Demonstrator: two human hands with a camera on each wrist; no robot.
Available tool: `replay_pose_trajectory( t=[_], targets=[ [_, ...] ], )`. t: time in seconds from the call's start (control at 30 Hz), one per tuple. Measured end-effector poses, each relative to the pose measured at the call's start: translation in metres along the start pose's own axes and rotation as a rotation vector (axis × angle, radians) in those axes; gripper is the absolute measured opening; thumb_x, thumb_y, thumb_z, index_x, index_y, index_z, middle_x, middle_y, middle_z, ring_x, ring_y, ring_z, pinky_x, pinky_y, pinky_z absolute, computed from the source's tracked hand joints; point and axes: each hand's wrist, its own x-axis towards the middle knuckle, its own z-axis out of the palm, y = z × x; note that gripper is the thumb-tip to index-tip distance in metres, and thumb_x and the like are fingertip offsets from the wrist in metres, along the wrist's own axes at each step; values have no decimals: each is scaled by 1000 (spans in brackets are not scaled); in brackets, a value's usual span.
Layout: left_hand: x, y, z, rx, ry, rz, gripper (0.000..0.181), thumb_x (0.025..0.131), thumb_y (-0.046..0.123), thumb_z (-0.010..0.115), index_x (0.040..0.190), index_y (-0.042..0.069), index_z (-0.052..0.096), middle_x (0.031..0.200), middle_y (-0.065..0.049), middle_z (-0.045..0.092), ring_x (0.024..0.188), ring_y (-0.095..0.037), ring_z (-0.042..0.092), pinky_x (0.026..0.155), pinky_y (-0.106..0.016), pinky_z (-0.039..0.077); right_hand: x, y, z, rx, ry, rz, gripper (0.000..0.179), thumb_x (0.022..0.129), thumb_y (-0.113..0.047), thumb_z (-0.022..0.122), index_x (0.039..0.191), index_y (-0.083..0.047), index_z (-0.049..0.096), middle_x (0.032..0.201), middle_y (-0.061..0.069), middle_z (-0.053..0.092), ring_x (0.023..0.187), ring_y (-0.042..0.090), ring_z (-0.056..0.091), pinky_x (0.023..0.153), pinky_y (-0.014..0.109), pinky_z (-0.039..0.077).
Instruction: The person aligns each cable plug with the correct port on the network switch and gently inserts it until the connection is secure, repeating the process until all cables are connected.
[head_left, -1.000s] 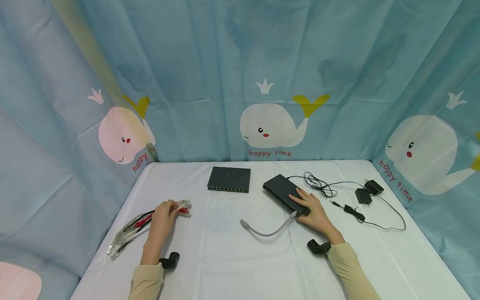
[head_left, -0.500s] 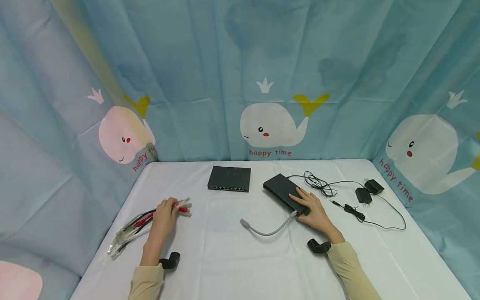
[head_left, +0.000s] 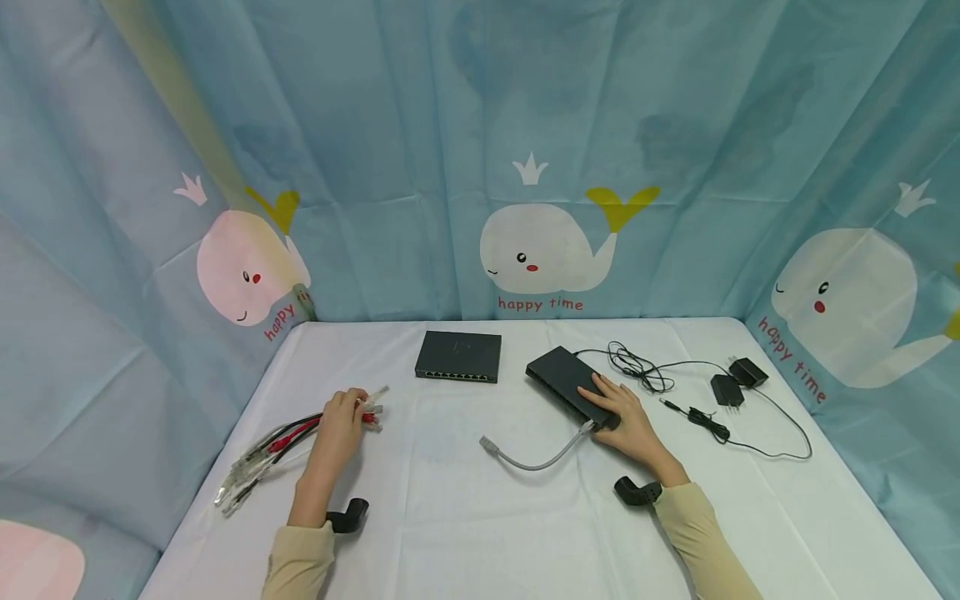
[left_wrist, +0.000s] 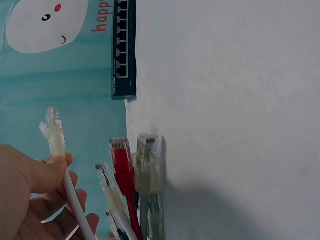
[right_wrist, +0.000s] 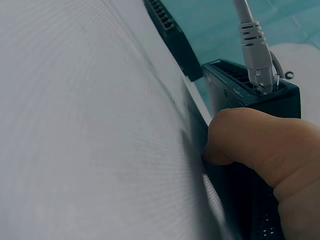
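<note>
My left hand (head_left: 337,429) pinches one white Ethernet cable (left_wrist: 56,142) just behind its clear plug, between thumb and index finger. Below that plug, in the left wrist view, other cable ends with a red plug (left_wrist: 121,160) and a grey plug (left_wrist: 147,170) stick up. The rest of the cable bundle (head_left: 251,467) lies on the table at the left. At the right, my right hand (head_left: 633,425) grips the near corner of a black network switch (head_left: 562,382), fingers on top and thumb around its edge. A short grey Ethernet cable (head_left: 536,468) is plugged into that switch.
A second black network switch (head_left: 459,356) lies at the back middle, ports facing me. Two black power adapters (head_left: 727,392) with coiled cords (head_left: 637,368) lie at the right. One cord runs to the back of the held switch. A printed blue curtain (head_left: 375,250) borders the table.
My left hand has shifted slightly right and away from me, and the white cable's plug now rises apart from the other plugs. My right hand and its switch have stayed in place.
</note>
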Motion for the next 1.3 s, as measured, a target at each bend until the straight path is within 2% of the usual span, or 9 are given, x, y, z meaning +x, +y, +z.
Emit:
replay_pose_trajectory(
  t=[0.2,0.33,0.6,0.77,0.93,1.3],
  targets=[
    [1,11,1,-29,-59,-22,16,94,3,50,108,-2,54,96,-20,53,87,-35,49,73,-46,41,1,0,0,2,6,-2,75,64,-10,79,133,-19,53,145,19,35,132,44,29,104,61,15],
    [1,19,4,-37,-57,-20,16,94,3,50,108,-3,54,94,-19,53,84,-31,49,71,-44,41,0,0,-1,-2,-3,-3,75,65,-11,79,134,-19,52,146,20,34,133,42,29,105,61,16],
    [4,36,11,-105,-90,-4,15,96,6,46,107,-2,54,90,-11,51,80,-22,47,72,-38,40,-5,2,-4,-4,38,-13,75,61,-9,79,132,-18,54,143,21,37,130,44,31,102,63,17],
    [4,42,13,-156,-96,-34,15,95,7,48,106,-2,53,88,-10,54,76,-19,50,67,-34,41,-1,2,-1,-1,16,-20,75,63,-10,80,133,-19,53,144,20,36,131,43,30,103,62,17],
    [5,50,17,-266,-148,-81,15,96,9,46,109,1,50,84,-8,58,70,-15,51,64,-29,41,-1,3,1,2,20,-24,75,62,-10,80,132,-19,54,144,19,36,131,44,31,103,63,17],
    [5,69,40,-376,-201,-140,18,97,11,42,112,3,49,82,-8,53,62,-13,43,59,-27,37,-1,1,0,7,21,-20,74,62,-10,78,132,-17,54,144,19,36,130,45,31,103,63,16]
  ],
)
